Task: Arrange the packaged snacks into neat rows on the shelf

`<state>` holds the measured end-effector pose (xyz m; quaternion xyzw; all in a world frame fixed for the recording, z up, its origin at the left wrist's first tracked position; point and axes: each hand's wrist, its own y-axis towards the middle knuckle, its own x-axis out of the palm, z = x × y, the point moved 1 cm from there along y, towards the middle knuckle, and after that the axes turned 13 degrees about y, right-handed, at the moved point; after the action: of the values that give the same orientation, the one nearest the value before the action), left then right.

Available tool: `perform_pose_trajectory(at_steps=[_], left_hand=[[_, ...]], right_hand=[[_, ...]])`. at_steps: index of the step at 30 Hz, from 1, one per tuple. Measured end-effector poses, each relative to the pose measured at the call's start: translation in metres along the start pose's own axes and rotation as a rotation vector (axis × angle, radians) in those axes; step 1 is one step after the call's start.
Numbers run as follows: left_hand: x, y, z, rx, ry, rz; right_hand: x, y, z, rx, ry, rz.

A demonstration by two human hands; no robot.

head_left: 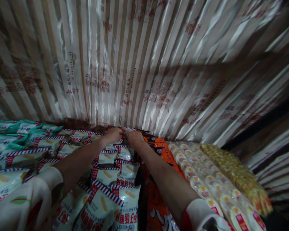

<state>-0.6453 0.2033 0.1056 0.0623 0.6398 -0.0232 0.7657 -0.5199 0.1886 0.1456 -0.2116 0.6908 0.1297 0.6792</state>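
Both my arms reach forward to the back of a display of snack bags. My left hand and my right hand are close together there, fingers closed on the two sides of a small snack bag with a striped red, white and blue top edge. Much of that bag is hidden by the hands. Under and in front of them stand rows of similar pale snack bags with red lettering. Orange snack packs lie just right of my right hand.
Teal snack bags fill the far left. On the right are rows of clear-wrapped round white snacks and yellow packs. A striped, printed plastic sheet hangs directly behind the goods.
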Motion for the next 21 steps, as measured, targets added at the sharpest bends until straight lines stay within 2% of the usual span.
perform_pose_trajectory(at_steps=[9, 16, 21], left_hand=[[0.000, 0.002, -0.009, 0.011, -0.088, -0.002], [-0.003, 0.024, -0.007, -0.043, -0.135, 0.079], [0.008, 0.042, -0.004, -0.102, -0.172, 0.106]], right_hand=[[0.005, 0.001, 0.004, -0.033, -0.035, 0.022], [0.007, 0.006, 0.010, -0.002, -0.027, 0.024], [0.008, 0.006, 0.013, -0.027, -0.015, 0.030]])
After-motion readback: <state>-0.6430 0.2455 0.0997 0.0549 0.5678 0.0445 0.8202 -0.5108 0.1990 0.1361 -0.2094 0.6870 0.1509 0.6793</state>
